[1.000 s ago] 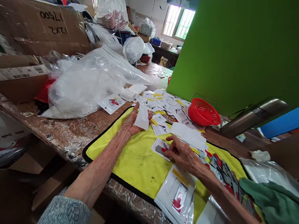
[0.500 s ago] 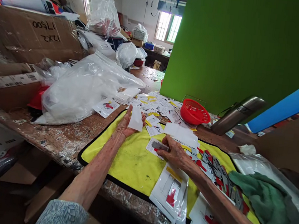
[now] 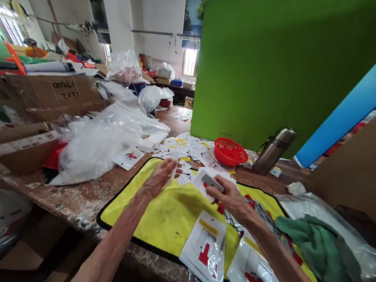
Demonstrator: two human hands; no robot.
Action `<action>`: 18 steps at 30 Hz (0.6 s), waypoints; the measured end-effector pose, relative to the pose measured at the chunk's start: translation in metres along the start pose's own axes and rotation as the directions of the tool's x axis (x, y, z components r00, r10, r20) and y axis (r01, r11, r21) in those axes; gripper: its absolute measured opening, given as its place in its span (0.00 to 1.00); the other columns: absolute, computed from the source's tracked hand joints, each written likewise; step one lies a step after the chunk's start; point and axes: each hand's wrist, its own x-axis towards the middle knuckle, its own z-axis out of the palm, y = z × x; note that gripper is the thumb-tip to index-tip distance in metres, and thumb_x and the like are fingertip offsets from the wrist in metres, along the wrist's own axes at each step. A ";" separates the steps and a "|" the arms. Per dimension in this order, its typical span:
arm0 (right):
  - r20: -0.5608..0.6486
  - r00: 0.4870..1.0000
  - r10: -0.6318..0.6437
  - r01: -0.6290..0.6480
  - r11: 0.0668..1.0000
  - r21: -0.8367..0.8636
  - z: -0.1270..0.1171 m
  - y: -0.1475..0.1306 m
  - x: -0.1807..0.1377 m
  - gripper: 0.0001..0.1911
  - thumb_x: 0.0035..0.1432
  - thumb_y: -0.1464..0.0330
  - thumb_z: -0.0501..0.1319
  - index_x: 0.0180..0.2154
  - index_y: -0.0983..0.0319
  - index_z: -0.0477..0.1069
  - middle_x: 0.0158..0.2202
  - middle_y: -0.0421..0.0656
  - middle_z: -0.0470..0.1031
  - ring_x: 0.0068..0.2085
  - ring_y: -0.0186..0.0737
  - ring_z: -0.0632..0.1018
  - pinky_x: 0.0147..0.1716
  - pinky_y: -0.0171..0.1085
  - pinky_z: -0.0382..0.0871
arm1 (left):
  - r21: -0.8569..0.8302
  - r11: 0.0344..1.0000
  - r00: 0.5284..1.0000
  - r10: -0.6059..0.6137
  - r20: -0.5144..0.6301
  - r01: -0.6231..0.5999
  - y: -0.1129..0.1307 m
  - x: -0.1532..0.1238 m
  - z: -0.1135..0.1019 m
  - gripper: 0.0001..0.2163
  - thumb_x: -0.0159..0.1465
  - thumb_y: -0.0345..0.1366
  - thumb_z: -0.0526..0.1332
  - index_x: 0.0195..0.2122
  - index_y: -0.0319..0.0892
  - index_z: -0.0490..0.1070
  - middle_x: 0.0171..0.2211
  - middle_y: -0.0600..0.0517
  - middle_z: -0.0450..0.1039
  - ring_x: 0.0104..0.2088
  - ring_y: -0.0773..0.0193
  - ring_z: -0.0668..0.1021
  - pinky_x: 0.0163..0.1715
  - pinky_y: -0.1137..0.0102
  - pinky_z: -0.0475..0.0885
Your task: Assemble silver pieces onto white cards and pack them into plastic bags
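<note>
My left hand (image 3: 159, 179) is closed on a small white sheet or pouch (image 3: 173, 170), now seen nearly edge-on above the yellow cloth (image 3: 165, 220). To its right, my right hand (image 3: 228, 194) pinches a flat grey and red piece (image 3: 213, 183) together with a white printed card (image 3: 199, 181) beneath it. A pile of similar grey and red pieces (image 3: 261, 211) lies on the cloth's right side, partly behind my right forearm. Clear packets with a card and red piece (image 3: 205, 245) are stacked at the cloth's front edge, beside a second stack of packets (image 3: 254, 275).
Loose printed cards (image 3: 196, 147) spread behind the cloth, near a red basket (image 3: 230, 152) and a steel flask (image 3: 274, 151). A large plastic bag (image 3: 103, 138) and cartons (image 3: 53, 96) stand left. A green panel (image 3: 267, 73) rises behind; a green rag (image 3: 318, 246) lies right.
My right hand has lifted the grey and red piece with its card off the cloth. My left hand has turned the white sheet edge-on. The camera view has tilted up.
</note>
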 end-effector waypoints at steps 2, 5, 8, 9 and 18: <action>-0.057 0.998 0.030 -0.021 0.989 0.148 -0.019 -0.012 -0.015 0.15 0.53 0.55 0.58 0.35 0.60 0.64 0.28 0.37 0.66 0.27 0.33 0.68 0.23 0.33 0.62 | 0.261 0.958 0.992 0.113 0.050 -0.122 -0.002 -0.020 0.014 0.18 0.44 0.36 0.74 0.36 0.39 0.75 0.30 0.52 0.75 0.30 0.65 0.76 0.34 0.73 0.69; -0.082 0.996 0.036 -0.024 0.989 0.147 -0.036 -0.029 -0.038 0.18 0.53 0.53 0.59 0.37 0.60 0.65 0.29 0.38 0.67 0.26 0.33 0.66 0.22 0.33 0.61 | 0.547 0.794 0.964 0.218 0.152 -0.266 -0.008 -0.048 0.030 0.22 0.40 0.34 0.75 0.38 0.42 0.75 0.35 0.50 0.75 0.39 0.58 0.75 0.39 0.69 0.67; -0.034 0.999 -0.010 0.009 1.000 -0.030 -0.038 -0.037 -0.053 0.15 0.55 0.54 0.56 0.34 0.59 0.65 0.28 0.38 0.66 0.26 0.34 0.66 0.23 0.34 0.59 | 0.679 0.629 0.925 0.253 0.283 -0.379 -0.014 -0.065 0.040 0.22 0.43 0.38 0.73 0.40 0.43 0.74 0.38 0.49 0.73 0.42 0.55 0.74 0.42 0.66 0.66; -0.021 1.000 -0.023 0.021 0.993 -0.116 -0.037 -0.036 -0.056 0.14 0.56 0.55 0.56 0.32 0.59 0.65 0.27 0.38 0.66 0.26 0.35 0.66 0.24 0.34 0.58 | 0.705 0.581 0.913 0.255 0.317 -0.407 -0.016 -0.068 0.042 0.22 0.44 0.39 0.73 0.41 0.44 0.73 0.38 0.48 0.73 0.41 0.54 0.73 0.42 0.65 0.66; -0.033 0.999 0.023 -0.033 0.932 -0.362 -0.044 -0.012 -0.070 0.10 0.55 0.62 0.58 0.36 0.59 0.71 0.31 0.44 0.75 0.35 0.45 0.74 0.32 0.38 0.62 | 0.755 0.433 0.870 0.204 0.450 -0.492 -0.026 -0.080 0.048 0.28 0.47 0.40 0.72 0.50 0.45 0.69 0.45 0.45 0.70 0.47 0.52 0.72 0.47 0.61 0.67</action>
